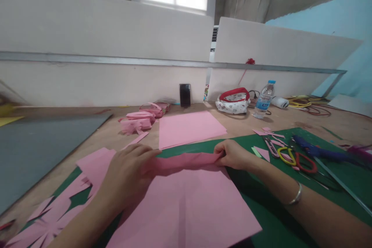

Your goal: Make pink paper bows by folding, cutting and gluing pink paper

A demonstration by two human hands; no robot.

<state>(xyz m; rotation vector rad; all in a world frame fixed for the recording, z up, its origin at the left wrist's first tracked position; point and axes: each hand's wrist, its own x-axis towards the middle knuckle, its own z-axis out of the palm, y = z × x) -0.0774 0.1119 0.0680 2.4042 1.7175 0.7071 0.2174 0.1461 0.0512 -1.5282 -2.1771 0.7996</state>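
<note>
A large pink paper sheet (200, 205) lies in front of me over the green cutting mat (296, 217), its far edge folded up into a darker pink strip (186, 161). My left hand (135, 168) lies over the strip's left end, fingers bent around it and partly hidden. At the right end, my right hand (231, 154) pinches the strip between thumb and fingers; a silver bangle circles that wrist. Pink cut-paper petals (52, 219) are spread at the lower left, and more pink pieces (100, 164) lie beside my left forearm.
Behind the mat lies a pink paper stack (188, 128), with folded pink bundles (138, 120) to its left. A phone (185, 95), pouch (233, 101) and water bottle (264, 100) stand along the back. Scissors (305, 162) and a blue glue gun (316, 149) lie at right.
</note>
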